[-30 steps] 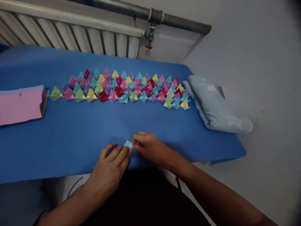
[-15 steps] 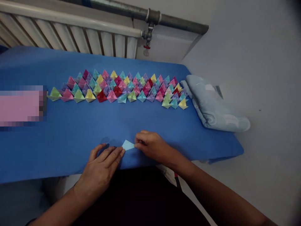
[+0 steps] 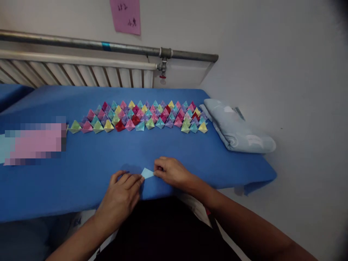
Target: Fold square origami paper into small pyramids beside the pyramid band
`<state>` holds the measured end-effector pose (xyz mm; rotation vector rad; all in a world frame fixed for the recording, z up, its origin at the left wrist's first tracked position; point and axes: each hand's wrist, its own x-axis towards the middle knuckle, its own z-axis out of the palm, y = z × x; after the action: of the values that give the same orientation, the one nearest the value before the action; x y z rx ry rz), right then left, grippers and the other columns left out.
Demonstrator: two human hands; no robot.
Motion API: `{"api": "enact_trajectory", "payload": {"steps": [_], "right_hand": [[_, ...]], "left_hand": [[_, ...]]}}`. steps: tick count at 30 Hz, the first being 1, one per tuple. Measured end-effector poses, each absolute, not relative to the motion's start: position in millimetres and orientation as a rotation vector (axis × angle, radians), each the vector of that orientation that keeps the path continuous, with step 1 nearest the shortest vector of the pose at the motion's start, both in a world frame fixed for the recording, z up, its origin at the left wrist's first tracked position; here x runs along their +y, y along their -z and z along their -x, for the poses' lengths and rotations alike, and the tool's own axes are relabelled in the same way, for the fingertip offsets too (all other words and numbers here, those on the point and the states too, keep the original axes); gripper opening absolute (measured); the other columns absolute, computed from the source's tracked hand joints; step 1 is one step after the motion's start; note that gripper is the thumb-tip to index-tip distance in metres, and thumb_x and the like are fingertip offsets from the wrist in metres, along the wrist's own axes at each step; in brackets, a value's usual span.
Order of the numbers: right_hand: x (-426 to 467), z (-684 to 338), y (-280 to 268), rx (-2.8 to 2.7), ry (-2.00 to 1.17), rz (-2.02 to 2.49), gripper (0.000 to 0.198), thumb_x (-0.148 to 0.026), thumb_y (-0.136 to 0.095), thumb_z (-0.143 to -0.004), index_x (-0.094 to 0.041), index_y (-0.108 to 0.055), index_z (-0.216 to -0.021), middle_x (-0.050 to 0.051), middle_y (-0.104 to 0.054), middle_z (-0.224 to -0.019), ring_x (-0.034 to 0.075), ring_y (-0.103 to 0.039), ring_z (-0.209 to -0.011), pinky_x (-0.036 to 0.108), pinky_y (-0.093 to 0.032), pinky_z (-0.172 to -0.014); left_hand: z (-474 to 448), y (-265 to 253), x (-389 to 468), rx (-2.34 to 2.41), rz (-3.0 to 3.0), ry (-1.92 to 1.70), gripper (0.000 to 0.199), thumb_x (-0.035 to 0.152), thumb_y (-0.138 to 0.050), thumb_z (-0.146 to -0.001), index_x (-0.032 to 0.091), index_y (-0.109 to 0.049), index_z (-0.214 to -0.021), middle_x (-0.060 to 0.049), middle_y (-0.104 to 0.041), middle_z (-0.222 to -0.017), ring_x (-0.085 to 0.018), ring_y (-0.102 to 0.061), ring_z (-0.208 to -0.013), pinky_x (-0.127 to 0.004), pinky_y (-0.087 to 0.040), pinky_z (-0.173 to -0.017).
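**Blue desk, one paper piece in hand**

Blue desk [image 3: 81,170]: left hand [image 3: 122,194] lies flat, fingertips on one light-blue folded paper [image 3: 147,173]; right hand [image 3: 171,172] pinches its edge. Beyond, dozens of folded shapes [image 3: 141,116], too many to count; one folded cloth [image 3: 236,127] right.

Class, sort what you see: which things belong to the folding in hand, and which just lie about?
In hand: light blue paper piece, left hand, right hand, rows of folded paper shapes, blue table.
Lying about: folded pale cloth, radiator, pipe, pink wall note.
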<state>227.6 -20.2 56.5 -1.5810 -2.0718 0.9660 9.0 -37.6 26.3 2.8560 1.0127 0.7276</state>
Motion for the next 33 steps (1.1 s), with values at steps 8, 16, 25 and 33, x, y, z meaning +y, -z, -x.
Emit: {"api": "enact_trajectory", "payload": {"steps": [8, 16, 25, 33], "right_hand": [[-34.1, -237.4, -32.3, -1.663, -0.974, 1.504, 0.003, -0.017, -0.062, -0.083, -0.018, -0.063, -0.080, -0.003, -0.056, -0.077, 0.009, -0.050, -0.067, 0.020, -0.039, -0.062], [-36.0, -242.3, -30.4, -1.410, -1.150, 1.358, 0.005, -0.022, -0.061, -0.081, -0.018, -0.063, -0.080, -0.003, -0.057, -0.075, 0.010, -0.051, -0.067, 0.022, -0.040, -0.063], [-35.2, -244.1, -32.5, -1.331, -1.217, 1.437, 0.006, -0.024, -0.061, -0.080, -0.019, -0.063, -0.081, -0.003, -0.057, -0.072, 0.011, -0.052, -0.069, 0.023, -0.041, -0.065], [-38.0, -222.5, -41.7, -1.162, -1.419, 1.465, 0.020, -0.023, -0.069, -0.073, -0.023, -0.056, -0.089, -0.007, -0.053, -0.066, 0.009, -0.049, -0.058, 0.021, -0.038, -0.056]], "left_hand": [[-27.3, -33.0, -5.4, 0.876, -2.921, -0.608, 0.020, 0.021, -0.049, -0.094, 0.017, -0.066, -0.084, -0.008, -0.069, -0.101, -0.021, -0.060, -0.088, -0.037, -0.045, -0.077], [-32.0, -33.5, 21.5, 0.813, -2.662, -0.320, 0.014, 0.020, -0.061, -0.086, 0.018, -0.064, -0.100, -0.005, -0.067, -0.092, -0.019, -0.063, -0.084, -0.032, -0.049, -0.075], [-23.5, -41.3, 33.3, 0.751, -2.305, -0.288, 0.017, 0.030, -0.054, -0.092, 0.022, -0.067, -0.101, -0.002, -0.067, -0.093, -0.013, -0.063, -0.080, -0.024, -0.050, -0.073], [-22.2, -43.0, 35.9, 0.873, -2.047, -0.246, 0.023, 0.038, -0.059, -0.086, 0.023, -0.071, -0.098, -0.002, -0.069, -0.095, -0.016, -0.063, -0.084, -0.027, -0.048, -0.076]]}}
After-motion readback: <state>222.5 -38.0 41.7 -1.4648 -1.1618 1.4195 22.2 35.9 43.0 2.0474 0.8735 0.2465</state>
